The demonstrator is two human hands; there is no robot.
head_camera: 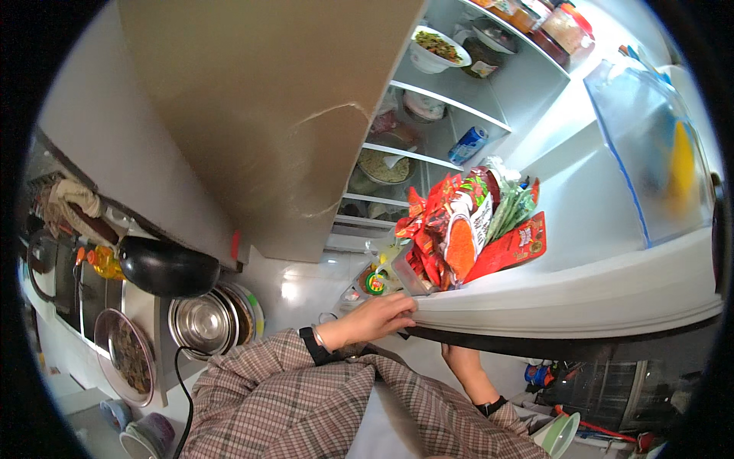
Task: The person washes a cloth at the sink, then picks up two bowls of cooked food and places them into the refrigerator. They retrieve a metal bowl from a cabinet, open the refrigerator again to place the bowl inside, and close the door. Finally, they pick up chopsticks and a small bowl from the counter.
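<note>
An open refrigerator door [550,304] stretches across the right side, its inner face towards the shelves. My left hand [370,321] has its fingers curled over the door's near edge. Against the outer side of the door is my right hand [461,360], with its fingers hidden. Just beyond my left hand, a door bin is crammed with red food packets [436,229], a pouch with an orange-red front [462,244] and a bundle of green stalks [507,209]. Lower in the door, a jar with a green and yellow lid [374,283] is partly visible.
Refrigerator shelves hold a bowl of chopped food [438,49], a blue can [468,144] and a bowl of pale food [384,166]. To the left are a black wok [166,267], metal basins [203,321] and a covered dish [126,358]. A black cable [183,390] hangs beside my sleeve.
</note>
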